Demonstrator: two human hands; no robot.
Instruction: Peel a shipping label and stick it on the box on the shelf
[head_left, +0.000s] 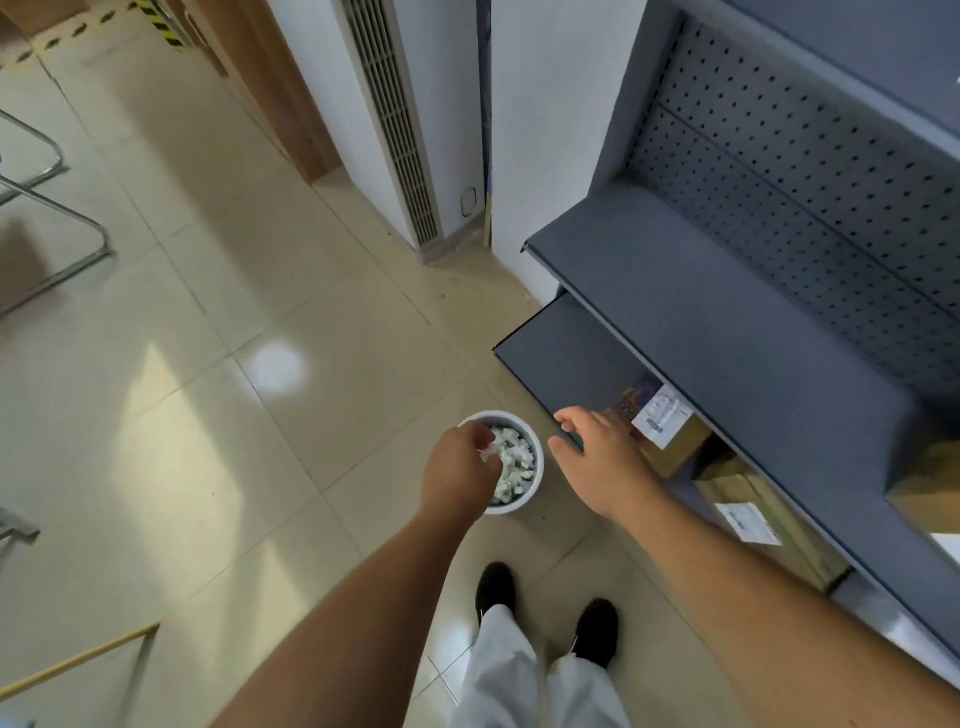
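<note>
Box (670, 441), labelled, is seen on a lower grey shelf (727, 332) above a beige tiled floor (208, 312). Beside it the right hand (602, 457) is spread open. The left hand (457, 478) is closed on white scrap over a bin (535, 457).

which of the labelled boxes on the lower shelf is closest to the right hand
The box with the white label beside a purple print, just past the right hand. The other labelled box lies farther along the shelf, nearer the person.
</note>
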